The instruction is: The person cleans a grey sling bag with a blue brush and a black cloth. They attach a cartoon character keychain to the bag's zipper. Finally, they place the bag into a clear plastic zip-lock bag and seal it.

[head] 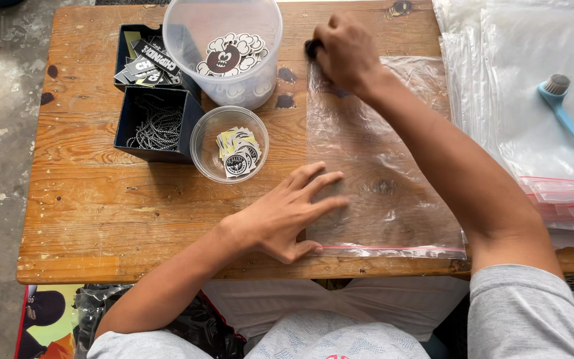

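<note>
Left hand [286, 214] spread flat, fingers apart, pressing the near left edge of a clear zip bag [383, 159] against the wooden table [94, 199]. Right hand [345, 52] closed, fingertips pinched on a small dark object [312, 48] at the bag's far left corner; nature of that object not discernible. Beyond the left hand: small round tub of stickers [230, 143], black tray of bead chains [155, 123]. Left of the right hand: large clear tub of cartoon stickers [224, 50]. Right of the bag: stack of further clear bags [526, 100] carrying a blue brush [565, 112].
</note>
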